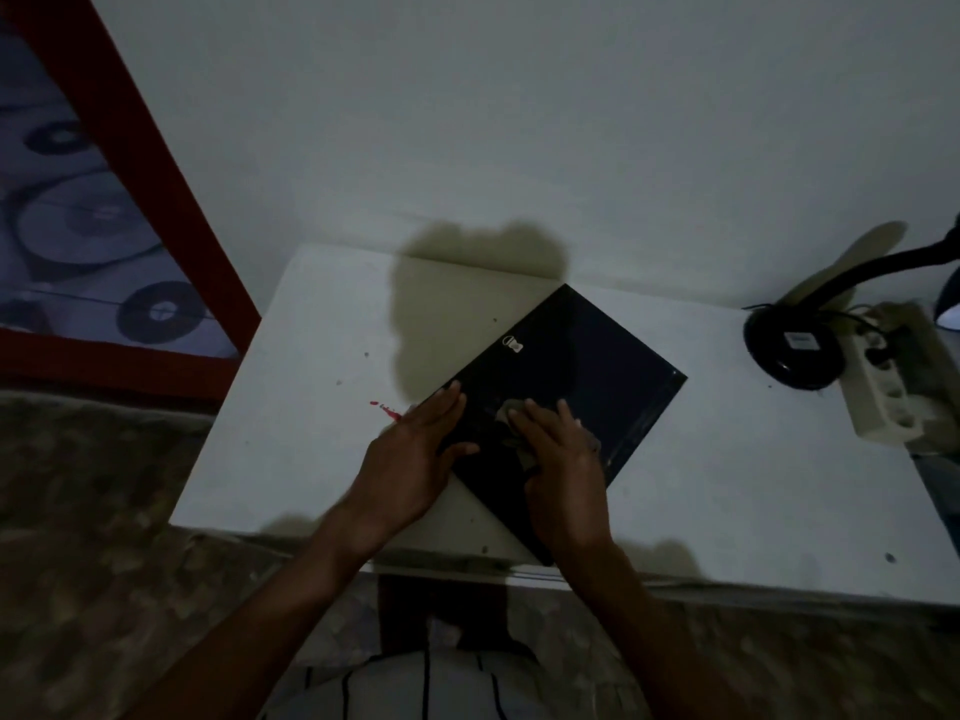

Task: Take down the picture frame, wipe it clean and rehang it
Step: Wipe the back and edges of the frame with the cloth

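Note:
A black picture frame (587,356) lies back-up on the white table (291,407), turned like a diamond, with a small metal hanger (511,344) near its upper left edge. My left hand (415,449) lies flat along the frame's left edge, fingers straight and thumb on the back panel. My right hand (558,459) presses a small grey cloth (511,412) onto the frame's back with straight fingers; most of the cloth is hidden under the palm.
A black desk lamp (792,350) and a white power strip (888,387) stand at the table's right end. A red mark (387,407) stains the table by my left hand. A red-framed patterned panel (104,226) leans at left. The wall is behind.

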{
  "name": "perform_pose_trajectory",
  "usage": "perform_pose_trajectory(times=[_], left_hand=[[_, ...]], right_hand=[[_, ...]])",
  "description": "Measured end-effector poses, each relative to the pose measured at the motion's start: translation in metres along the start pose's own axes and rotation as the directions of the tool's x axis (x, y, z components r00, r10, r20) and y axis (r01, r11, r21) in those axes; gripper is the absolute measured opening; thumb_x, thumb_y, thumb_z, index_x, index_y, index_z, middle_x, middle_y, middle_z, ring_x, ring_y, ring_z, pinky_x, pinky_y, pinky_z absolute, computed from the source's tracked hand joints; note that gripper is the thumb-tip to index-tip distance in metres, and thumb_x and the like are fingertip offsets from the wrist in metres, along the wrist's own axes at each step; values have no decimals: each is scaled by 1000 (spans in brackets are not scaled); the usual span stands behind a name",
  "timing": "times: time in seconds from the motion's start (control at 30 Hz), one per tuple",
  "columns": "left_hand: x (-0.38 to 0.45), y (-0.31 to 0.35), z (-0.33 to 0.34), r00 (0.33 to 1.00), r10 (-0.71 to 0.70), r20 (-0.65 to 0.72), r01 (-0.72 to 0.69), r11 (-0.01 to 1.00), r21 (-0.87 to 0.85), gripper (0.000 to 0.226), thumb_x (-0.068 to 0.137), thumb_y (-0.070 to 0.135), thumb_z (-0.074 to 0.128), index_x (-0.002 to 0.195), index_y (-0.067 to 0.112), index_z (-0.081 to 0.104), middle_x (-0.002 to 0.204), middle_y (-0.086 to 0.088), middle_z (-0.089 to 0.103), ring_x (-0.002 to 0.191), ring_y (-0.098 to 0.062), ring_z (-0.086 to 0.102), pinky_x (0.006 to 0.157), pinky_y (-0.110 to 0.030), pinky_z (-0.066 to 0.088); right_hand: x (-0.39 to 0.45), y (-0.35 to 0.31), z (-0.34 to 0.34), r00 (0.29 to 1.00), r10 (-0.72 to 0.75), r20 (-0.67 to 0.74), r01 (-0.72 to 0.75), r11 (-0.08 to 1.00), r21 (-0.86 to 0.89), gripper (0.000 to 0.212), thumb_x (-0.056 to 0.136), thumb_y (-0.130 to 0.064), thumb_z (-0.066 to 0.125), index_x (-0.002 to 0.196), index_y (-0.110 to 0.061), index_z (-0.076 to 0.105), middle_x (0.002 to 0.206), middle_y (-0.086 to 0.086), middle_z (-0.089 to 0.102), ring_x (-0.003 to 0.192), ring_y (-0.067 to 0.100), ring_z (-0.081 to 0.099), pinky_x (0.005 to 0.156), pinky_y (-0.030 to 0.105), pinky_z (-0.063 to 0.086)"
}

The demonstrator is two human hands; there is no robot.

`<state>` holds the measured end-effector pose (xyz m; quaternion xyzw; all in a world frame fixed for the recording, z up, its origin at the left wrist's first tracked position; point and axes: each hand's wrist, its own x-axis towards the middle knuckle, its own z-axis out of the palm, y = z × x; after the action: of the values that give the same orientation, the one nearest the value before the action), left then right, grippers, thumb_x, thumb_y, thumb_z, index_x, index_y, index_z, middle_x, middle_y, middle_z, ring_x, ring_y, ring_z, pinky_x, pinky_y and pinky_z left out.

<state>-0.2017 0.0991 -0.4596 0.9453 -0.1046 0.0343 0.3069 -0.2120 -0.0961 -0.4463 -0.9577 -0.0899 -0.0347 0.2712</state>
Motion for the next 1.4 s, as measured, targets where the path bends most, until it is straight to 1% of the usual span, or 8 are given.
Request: perform_pose_trajectory(times=[0.3, 0.5, 0.6, 0.73, 0.9, 1.07, 1.3, 1.4], left_hand=[[2, -6, -4, 991, 134, 17, -135, 991, 6, 53, 94, 18, 65, 143, 7, 47, 154, -3, 35, 141, -20, 36, 115, -37, 33], [1, -16, -11, 978, 182, 107, -185, 983, 22, 69, 89, -3, 60, 151, 12, 32, 159, 2, 21, 146, -10, 20, 119, -26, 19], [1, -20, -15, 966, 195, 169, -202, 979, 26, 79, 84, -9, 56, 153, 14, 27, 161, 3, 14, 148, -10, 16, 121, -30, 19], [3, -19, -18, 961, 183, 207, -195, 980, 38, 80, 86, -8, 52, 155, 17, 20, 161, 7, 6, 148, -6, 9, 122, -29, 15], [2, -17, -19, 963, 148, 227, -154, 988, 9, 83, 87, -8, 51, 156, 20, 14, 162, 10, 0, 149, -3, 5, 121, -23, 13], [3, -15, -24, 959, 158, 236, -168, 985, 22, 81, 90, -6, 51, 156, 22, 12, 161, 12, -3, 145, 1, 2, 119, -17, 12], [-1, -14, -18, 976, 184, 115, -185, 983, -6, 58, 98, 5, 50, 152, 16, 31, 160, 7, 18, 145, -4, 16, 117, -22, 23], [-1, -15, -16, 980, 174, 101, -172, 985, -33, 56, 98, 6, 52, 150, 16, 35, 159, 7, 22, 145, -5, 21, 117, -23, 27]], right_hand=[[3, 3, -11, 989, 119, -87, -124, 991, -57, 78, 68, 21, 59, 136, -17, 59, 147, 4, 51, 145, 36, 31, 121, 51, 22], [-24, -11, 4, 997, -70, 32, 71, 997, -34, 78, 71, 17, 61, 139, -21, 55, 148, 1, 49, 147, 31, 27, 120, 50, 19], [-12, 1, -6, 999, -53, 12, 53, 998, -32, 65, 76, 16, 63, 132, -18, 62, 142, 3, 56, 144, 34, 33, 119, 53, 24], [15, 4, -14, 994, 80, -76, -81, 997, -1, 42, 92, 3, 59, 130, -15, 65, 139, 7, 59, 142, 35, 38, 119, 55, 25], [-13, -24, 8, 1000, -5, -28, 3, 999, -43, 68, 78, 13, 64, 137, -20, 57, 147, 3, 51, 146, 32, 29, 121, 50, 15], [-12, -19, 0, 994, -99, 51, 101, 994, -42, 68, 77, 13, 62, 136, -19, 58, 146, 4, 52, 146, 32, 29, 121, 50, 18], [34, -8, -10, 999, 34, -36, -34, 999, -12, 66, 75, 19, 60, 132, -13, 63, 143, 9, 55, 144, 38, 32, 119, 57, 22], [8, -16, 2, 1000, -23, -5, 23, 999, -33, 71, 74, 15, 62, 137, -16, 58, 146, 5, 51, 145, 35, 30, 120, 55, 20]])
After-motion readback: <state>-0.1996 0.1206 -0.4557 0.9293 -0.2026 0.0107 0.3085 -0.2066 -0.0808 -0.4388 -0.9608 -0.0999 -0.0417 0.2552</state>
